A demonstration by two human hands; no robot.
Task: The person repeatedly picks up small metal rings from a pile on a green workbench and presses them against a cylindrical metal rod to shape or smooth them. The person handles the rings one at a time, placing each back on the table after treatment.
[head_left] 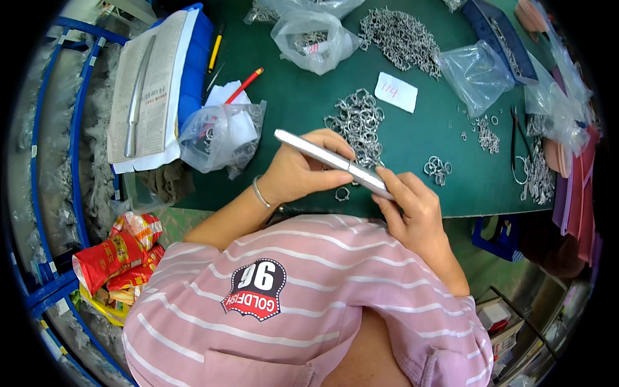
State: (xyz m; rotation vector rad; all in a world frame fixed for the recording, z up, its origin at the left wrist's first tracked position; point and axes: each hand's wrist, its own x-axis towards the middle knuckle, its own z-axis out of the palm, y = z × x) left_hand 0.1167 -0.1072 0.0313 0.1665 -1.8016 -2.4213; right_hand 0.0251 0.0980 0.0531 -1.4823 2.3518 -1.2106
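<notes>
In front of my chest a silver metal rod slants down to the right, and it looks like a ring mandrel. My left hand grips its middle, thumb on the near side and fingers behind. Around the lower right end close the thumb and fingers of my right hand, which hide its tip. A thin line crosses the rod near my left thumb; I cannot tell whether it is a ring. Just beyond my hands lies a pile of silver rings. A single ring rests below the rod, and a small cluster of rings sits right of it.
A green tabletop holds a white card, a large heap of rings, plastic bags, pliers and a red pencil. Left, a tapered metal rod lies on newspaper over a blue bin.
</notes>
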